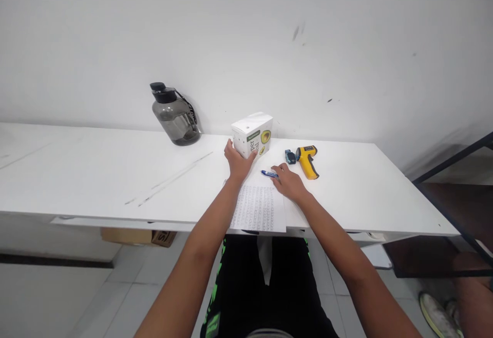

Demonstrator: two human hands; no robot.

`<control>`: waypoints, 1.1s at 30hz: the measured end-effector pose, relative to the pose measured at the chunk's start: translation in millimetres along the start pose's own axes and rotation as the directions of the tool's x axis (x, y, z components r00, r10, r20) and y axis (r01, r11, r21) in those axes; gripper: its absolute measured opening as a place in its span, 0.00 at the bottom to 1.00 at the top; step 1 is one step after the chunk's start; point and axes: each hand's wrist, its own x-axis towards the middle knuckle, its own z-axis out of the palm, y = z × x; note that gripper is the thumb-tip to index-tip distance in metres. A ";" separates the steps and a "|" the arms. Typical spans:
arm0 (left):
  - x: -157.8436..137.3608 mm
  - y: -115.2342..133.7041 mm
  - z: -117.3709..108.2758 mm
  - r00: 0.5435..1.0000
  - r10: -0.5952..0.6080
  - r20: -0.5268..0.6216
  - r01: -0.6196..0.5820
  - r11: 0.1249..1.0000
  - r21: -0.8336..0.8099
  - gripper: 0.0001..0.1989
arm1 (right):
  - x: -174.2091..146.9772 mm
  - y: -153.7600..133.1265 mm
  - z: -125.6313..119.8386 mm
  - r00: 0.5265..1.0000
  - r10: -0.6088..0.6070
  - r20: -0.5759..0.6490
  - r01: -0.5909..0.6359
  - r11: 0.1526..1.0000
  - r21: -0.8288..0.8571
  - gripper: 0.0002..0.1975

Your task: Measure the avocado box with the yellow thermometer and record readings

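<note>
My left hand (pixel 239 162) is closed around the lower front of a white box (pixel 251 131) with avocado pictures, thumb on its printed side. The box stands upright on the table near the wall. My right hand (pixel 289 181) has a blue pen (pixel 268 173) between thumb and fingers, its tip pointing left, low over the tabletop. Below both hands lies a printed sheet of paper (pixel 258 209), covered in rows of small marks and reaching the table's front edge. Part of its top is hidden by my hands.
A dark translucent water bottle (pixel 175 117) stands at the back left. Right of my hands lie a yellow infrared thermometer (pixel 308 162) and a small dark object (pixel 290 157). A cardboard box (pixel 134 236) is under the white table (pixel 96 173). Another person's shoe (pixel 437 312) shows at lower right.
</note>
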 end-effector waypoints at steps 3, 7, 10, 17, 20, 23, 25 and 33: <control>-5.5 22.4 -8.6 0.967 0.235 -0.099 -0.227 0.971 0.078 0.43 | 0.7 -5.3 -2.0 0.998 0.036 0.049 -0.034 0.999 -0.039 0.20; -38.2 74.4 -33.3 0.859 0.432 0.274 -0.483 0.862 0.152 0.15 | 2.3 -8.1 -4.0 0.996 0.064 0.065 -0.061 0.997 -0.049 0.20; -87.4 97.6 -50.1 0.694 0.253 0.675 -0.547 0.794 0.265 0.14 | 2.8 -7.5 -4.2 0.995 0.056 0.079 -0.054 0.998 -0.027 0.19; -160.9 80.5 -56.6 0.733 0.068 0.676 -0.521 0.695 0.495 0.22 | 5.7 0.3 9.2 0.994 0.096 -0.049 -0.090 0.990 0.113 0.21; -158.3 77.5 -56.2 0.691 0.098 0.716 -0.565 0.691 0.451 0.25 | 8.0 9.2 15.6 0.974 0.151 -0.168 -0.103 0.958 0.267 0.23; -154.6 77.9 -57.2 0.668 0.087 0.739 -0.581 0.682 0.444 0.25 | 5.4 15.5 16.0 0.929 0.146 -0.340 -0.013 0.931 0.364 0.24; -154.1 78.2 -58.4 0.660 0.087 0.746 -0.587 0.680 0.439 0.25 | -0.9 16.1 13.6 0.906 0.070 -0.418 0.108 0.916 0.386 0.26; -155.5 71.7 -60.6 0.586 0.217 0.780 -0.657 0.691 0.302 0.24 | -20.2 14.5 13.1 0.956 0.204 -0.212 0.071 0.539 0.840 0.25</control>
